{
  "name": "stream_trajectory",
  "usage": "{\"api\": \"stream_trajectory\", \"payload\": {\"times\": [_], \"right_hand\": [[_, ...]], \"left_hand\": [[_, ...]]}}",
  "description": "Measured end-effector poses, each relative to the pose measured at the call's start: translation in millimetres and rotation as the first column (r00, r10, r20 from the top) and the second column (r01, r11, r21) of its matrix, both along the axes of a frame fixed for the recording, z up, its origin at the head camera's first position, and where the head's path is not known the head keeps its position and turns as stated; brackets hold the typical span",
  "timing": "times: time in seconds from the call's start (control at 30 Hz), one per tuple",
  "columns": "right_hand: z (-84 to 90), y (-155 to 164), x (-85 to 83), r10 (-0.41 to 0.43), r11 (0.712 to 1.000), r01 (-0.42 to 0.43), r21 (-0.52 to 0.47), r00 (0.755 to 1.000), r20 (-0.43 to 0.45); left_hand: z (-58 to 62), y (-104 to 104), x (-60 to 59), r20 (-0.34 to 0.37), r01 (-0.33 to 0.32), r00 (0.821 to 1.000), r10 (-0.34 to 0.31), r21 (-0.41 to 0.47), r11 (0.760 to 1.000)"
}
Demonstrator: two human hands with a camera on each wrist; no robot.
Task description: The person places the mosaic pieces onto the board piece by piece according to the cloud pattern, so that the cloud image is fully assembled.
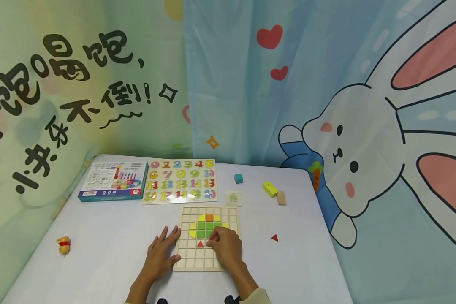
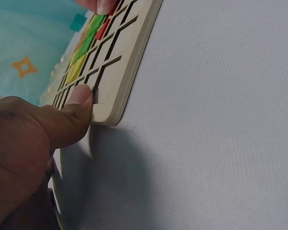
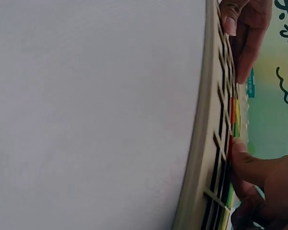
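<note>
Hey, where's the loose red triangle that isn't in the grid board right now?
In the head view the loose red triangle lies on the white table, right of the wooden grid board and the right hand, nearer the person than the yellow block.

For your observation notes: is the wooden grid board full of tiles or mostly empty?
Mostly empty. The grid board holds only a small cluster of coloured tiles near its centre; most surrounding cells show bare wood.

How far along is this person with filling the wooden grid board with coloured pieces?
Done: a cluster of yellow, green and orange tiles sits in the grid board, with a red triangle below it. In hand: the right hand presses at a cell beside that triangle, while the left hand steadies the board's edge. Left: most cells look empty, and another red triangle lies loose on the table.
</note>
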State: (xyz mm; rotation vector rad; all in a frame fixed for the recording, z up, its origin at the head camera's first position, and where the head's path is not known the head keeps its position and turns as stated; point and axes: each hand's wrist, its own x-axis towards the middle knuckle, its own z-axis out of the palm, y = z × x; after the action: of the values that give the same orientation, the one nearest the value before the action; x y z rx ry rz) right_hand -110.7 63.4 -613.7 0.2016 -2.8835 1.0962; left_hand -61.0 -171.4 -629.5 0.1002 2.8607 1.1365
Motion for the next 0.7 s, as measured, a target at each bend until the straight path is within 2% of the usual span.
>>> {"api": "stream_trajectory", "payload": {"times": [0.13, 0.3, 0.4, 0.5, 0.63, 0.7], "right_hand": [[3.4, 3, 0.5, 0.003, 1.0, -0.003, 0.005, 1.0, 0.031], [7.5, 21, 1.5, -0.014, 0.999, 0.017, -0.045, 0.998, 0.058], [6.0, 44, -2.5, -0.107, 0.991, 0.11, -0.072, 0.993, 0.039], [3.5, 74, -8.2, -0.22, 0.973, 0.221, -0.06, 0.975, 0.018], [-0.5, 117, -12.4, -0.362, 0.932, 0.362, -0.006, 0.932, -0.004], [-1.6, 135, -12.2, -0.425, 0.905, 0.424, 0.015, 0.905, 0.013]], "left_hand": [[0.0, 0, -0.5, -0.016, 0.004, 1.0, -0.004, 0.002, 1.0], [0.3, 1, -0.5, -0.012, 0.001, 1.0, -0.001, -0.002, 1.0], [0.2, 1, -0.4, -0.014, 0.003, 1.0, -0.003, -0.002, 1.0], [0.4, 1, 0.0, -0.012, 0.001, 1.0, -0.001, -0.005, 1.0], [0.6, 1, 0.4, -0.004, -0.002, 1.0, 0.002, -0.005, 1.0], [0.9, 0, 0.3, -0.004, -0.001, 1.0, 0.001, -0.004, 1.0]]}}
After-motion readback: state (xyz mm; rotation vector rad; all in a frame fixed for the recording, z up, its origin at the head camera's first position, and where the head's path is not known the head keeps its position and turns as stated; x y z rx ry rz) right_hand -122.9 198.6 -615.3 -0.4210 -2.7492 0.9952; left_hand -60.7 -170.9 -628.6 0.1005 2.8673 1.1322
